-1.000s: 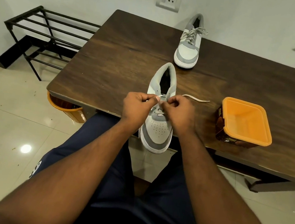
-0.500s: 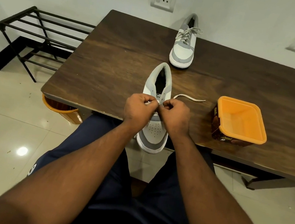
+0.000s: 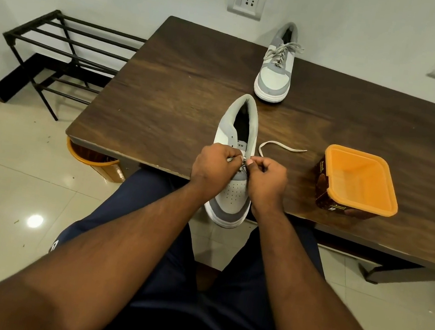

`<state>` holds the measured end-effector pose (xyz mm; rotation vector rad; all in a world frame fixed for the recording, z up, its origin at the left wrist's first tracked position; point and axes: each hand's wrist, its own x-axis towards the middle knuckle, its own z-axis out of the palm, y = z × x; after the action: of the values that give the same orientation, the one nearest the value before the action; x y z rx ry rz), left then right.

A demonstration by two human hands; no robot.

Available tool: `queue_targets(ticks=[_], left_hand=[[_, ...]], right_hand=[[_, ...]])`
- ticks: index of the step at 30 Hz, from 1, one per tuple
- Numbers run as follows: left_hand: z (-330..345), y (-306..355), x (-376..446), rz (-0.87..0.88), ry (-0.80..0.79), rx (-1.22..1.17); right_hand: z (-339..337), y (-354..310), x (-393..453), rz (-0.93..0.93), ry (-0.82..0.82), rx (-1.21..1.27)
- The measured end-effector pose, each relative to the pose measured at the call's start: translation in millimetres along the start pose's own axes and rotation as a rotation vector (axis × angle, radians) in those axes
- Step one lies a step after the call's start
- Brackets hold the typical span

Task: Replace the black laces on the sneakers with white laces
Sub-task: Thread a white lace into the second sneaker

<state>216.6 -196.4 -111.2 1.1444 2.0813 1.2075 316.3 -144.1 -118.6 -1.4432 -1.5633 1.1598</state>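
lace end (image 3: 282, 147) now looped; near sneaker (image 3: 230, 195) half laced white.

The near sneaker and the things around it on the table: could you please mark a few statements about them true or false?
1. Both hands pinch the white lace over the near sneaker. True.
2. The far sneaker has no laces. False: it is laced in white.
3. The orange tub stands left of the near sneaker. False: it stands to its right.
4. One end of the lace lies loose on the table. True.
5. The left hand rests flat on the table. False: its grip is on the lace.
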Motion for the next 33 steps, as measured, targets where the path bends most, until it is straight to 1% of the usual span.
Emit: queue_targets(ticks=[3, 8, 12, 15, 17, 21, 24, 25, 27, 30, 31, 33], left_hand=[[3.7, -0.6, 1.4, -0.003, 0.004, -0.025], [7.3, -2.7, 3.0, 0.008, 0.006, 0.026], [4.6, -0.6, 4.6, 0.003, -0.04, 0.029], [1.3, 3.1, 7.4, 0.026, -0.097, 0.127], [-0.4, 4.6, 8.1, 0.047, -0.121, 0.163], [1.8, 0.7, 6.2, 0.063, -0.125, 0.157], [4.4, -0.7, 1.4, 0.095, -0.12, 0.188], [5.3, -2.2, -2.0, 0.096, -0.099, 0.236], [9.1, -9.8, -10.2, 0.108, 0.001, 0.344], [14.4, -15.5, -19.7, 0.152, 0.173, 0.609], [15.1, -15.6, -20.5, 0.149, 0.206, 0.672], [14.1, -15.2, -20.4, 0.134, 0.225, 0.731]], right_hand=[[-0.6, 3.0, 0.7, 0.01, -0.005, 0.029], [-1.1, 5.3, -0.1, 0.003, -0.013, 0.024], [-4.8, 5.7, 1.3, 0.021, -0.06, 0.056], [-11.3, 2.3, 2.8, 0.106, -0.103, 0.163], [-14.6, 0.1, 5.8, 0.118, -0.131, 0.244], [-16.2, -1.2, 13.3, -0.001, -0.214, 0.105], [-16.0, -2.8, 18.7, -0.033, -0.257, -0.005], [-17.0, -3.8, 21.0, -0.041, -0.284, -0.066], [-21.7, -10.1, 26.7, -0.015, -0.338, -0.125], [-39.4, -28.8, 42.1, 0.104, -0.371, -0.082], [-47.3, -35.4, 49.4, 0.117, -0.339, -0.088], [-60.7, -49.2, 63.5, 0.101, -0.212, -0.03]])
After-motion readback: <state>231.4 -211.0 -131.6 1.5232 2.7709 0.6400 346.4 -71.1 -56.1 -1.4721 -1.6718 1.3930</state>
